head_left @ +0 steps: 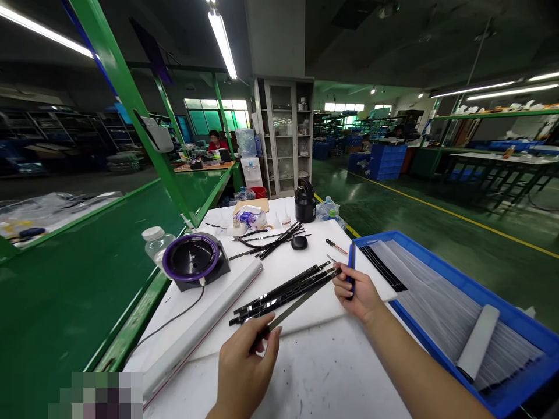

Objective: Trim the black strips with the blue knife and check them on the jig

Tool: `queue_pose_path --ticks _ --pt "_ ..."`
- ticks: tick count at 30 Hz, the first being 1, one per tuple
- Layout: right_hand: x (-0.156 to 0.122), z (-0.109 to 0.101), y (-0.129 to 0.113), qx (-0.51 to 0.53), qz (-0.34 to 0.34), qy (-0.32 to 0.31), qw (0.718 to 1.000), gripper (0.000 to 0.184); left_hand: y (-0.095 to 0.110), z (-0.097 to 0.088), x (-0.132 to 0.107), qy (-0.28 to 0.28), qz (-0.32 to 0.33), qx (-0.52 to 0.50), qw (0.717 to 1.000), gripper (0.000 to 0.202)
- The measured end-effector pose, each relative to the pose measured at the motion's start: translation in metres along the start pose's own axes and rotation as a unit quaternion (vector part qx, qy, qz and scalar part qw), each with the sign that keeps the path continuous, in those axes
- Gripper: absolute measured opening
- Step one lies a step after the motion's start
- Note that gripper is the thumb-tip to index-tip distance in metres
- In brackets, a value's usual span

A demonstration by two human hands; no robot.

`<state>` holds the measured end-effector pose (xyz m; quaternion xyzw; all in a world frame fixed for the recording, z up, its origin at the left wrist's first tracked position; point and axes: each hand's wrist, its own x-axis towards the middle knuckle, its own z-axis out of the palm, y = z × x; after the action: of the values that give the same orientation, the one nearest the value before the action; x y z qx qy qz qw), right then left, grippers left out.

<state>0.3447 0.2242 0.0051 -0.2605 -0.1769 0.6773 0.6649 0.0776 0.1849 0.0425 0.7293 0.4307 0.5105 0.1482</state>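
My left hand (248, 362) is closed on the near end of a thin dark strip (301, 299), between thumb and fingers. The strip slants up and away to my right hand (356, 290), whose fingertips meet its far end. Tucked upright in that same hand is a slim blue tool (351, 262); its exact kind is hard to make out. A small thin metal tip (331, 258) shows just beyond the right fingertips. Several glossy black strips (275, 294) lie side by side on the white table, just behind the held one.
A long white tube (209, 326) lies left of the strips, beside a round purple-rimmed device (192, 256). More black strips (279, 241), a black case (299, 242) and a black jug (305, 201) sit farther back. A blue crate (419, 241) stands right.
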Motion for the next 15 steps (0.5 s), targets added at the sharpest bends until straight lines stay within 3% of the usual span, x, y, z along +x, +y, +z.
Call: queue_pose_path --ticks 4,15 --pt "-0.001 -0.001 -0.005 0.015 -0.013 -0.002 1.0 0.015 -0.003 0.001 0.001 0.003 -0.011 0.007 1.0 0.008" --pt "-0.001 0.006 0.015 -0.044 0.057 -0.006 0.997 0.014 0.006 -0.008 -0.006 0.093 0.032 -0.03 0.995 0.005"
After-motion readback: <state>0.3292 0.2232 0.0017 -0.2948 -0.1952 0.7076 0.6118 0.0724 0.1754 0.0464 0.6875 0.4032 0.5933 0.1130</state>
